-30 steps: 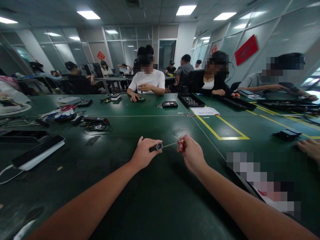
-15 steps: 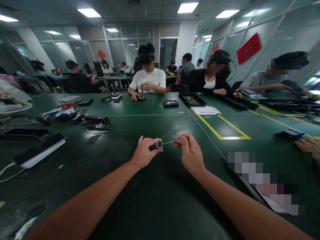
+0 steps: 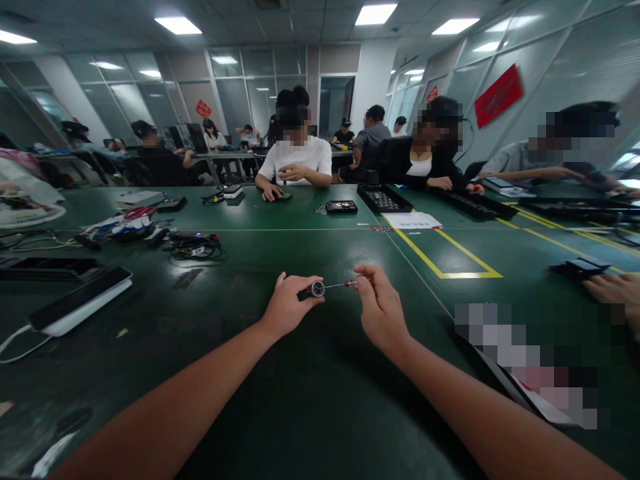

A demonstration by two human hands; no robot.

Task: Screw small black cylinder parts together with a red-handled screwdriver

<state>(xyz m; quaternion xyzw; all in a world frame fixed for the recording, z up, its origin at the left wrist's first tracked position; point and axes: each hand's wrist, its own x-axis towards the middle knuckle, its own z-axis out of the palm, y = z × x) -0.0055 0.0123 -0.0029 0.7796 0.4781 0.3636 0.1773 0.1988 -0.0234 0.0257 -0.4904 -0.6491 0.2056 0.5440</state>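
Near the middle of the head view, my left hand [image 3: 289, 305] pinches a small dark round part [image 3: 317, 289] with a light metallic rim between thumb and fingers. My right hand [image 3: 381, 305] holds the red handle of a thin screwdriver [image 3: 336, 285] between thumb and fingertips. Its metal shaft points left, and the tip meets the round part; whether it sits inside is too small to tell. Both hands are above the green table [image 3: 300, 413].
At left lie a black and white device [image 3: 83, 303], bundled cables [image 3: 193, 245] and a black tray [image 3: 50, 269]. A blurred-out flat item [image 3: 530, 367] lies at right, near another person's hand [image 3: 613, 297]. Across the table, people sit by black trays [image 3: 384, 199].
The fingers of my right hand have shifted and loosened a little around the screwdriver handle, and the hand has moved slightly left. My left hand has hardly moved.
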